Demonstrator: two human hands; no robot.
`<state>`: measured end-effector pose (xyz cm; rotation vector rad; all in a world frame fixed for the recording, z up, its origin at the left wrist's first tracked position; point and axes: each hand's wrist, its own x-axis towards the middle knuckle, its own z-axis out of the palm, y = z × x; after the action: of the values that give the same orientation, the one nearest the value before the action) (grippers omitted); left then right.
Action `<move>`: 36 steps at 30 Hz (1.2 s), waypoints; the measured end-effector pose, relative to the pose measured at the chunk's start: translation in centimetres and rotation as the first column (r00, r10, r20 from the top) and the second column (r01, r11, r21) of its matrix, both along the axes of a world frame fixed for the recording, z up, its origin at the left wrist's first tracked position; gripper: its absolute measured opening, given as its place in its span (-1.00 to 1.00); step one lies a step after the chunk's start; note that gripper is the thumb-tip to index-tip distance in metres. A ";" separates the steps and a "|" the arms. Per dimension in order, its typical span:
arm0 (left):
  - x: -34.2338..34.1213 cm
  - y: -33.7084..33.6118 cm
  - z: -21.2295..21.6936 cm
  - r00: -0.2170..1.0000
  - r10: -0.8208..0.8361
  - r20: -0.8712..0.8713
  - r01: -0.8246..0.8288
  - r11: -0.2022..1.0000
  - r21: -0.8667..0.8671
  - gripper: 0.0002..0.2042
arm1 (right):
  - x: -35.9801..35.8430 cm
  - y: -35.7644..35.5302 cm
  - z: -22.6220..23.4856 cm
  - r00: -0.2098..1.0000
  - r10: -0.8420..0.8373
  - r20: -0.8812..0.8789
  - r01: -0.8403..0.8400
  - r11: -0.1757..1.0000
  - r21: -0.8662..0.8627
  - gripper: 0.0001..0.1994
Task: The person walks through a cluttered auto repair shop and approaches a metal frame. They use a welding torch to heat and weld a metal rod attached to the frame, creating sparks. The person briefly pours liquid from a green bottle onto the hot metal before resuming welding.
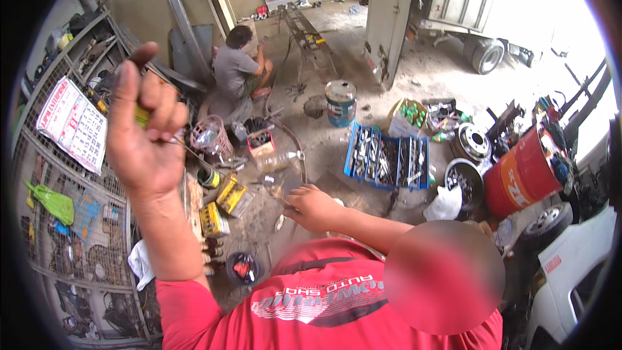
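Observation:
My left hand (150, 133) is raised at the left, its fingers curled and pinched on a thin strand (206, 161). The strand slants down from there to my right hand (312, 208), whose fingers are closed around its lower end, low in front of my red shirt. Whether it is wire or cord is too fine to tell. Beneath the strand lie yellow-and-black boxes (234, 196) and a dark round tin (208, 177). A clear plastic bottle (280, 161) rests on the floor beyond my right hand.
A wire-mesh rack (78, 220) runs along the left. Right of centre are a blue toolbox (387, 157), a metal drum (341, 103) and a red drum (522, 175). Another person (238, 68) squats farther back, near a pink basket (211, 137). A truck (453, 0) stands behind.

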<state>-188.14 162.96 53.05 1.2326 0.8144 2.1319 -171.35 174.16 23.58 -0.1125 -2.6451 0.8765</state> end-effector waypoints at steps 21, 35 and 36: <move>-50.1 48.7 -30.4 0.645 0.435 0.629 0.044 0.800 -0.598 -0.76 | -16.9 54.2 7.0 0.970 -0.241 0.045 0.225 0.948 0.225 -0.85; -68.1 88.4 -22.0 0.920 0.221 0.325 0.001 0.826 -0.564 -0.70 | -37.8 82.1 -2.0 0.517 -0.525 0.676 0.763 0.640 -0.087 -0.63; -68.6 90.5 -21.4 0.926 0.222 0.307 -0.011 0.827 -0.563 -0.70 | -38.4 83.1 -1.5 0.567 -0.509 0.648 0.751 0.642 -0.152 -0.65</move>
<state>-256.73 253.43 31.62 0.4775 1.2453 1.9189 -209.71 257.22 22.04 -1.5898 -2.4473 1.2258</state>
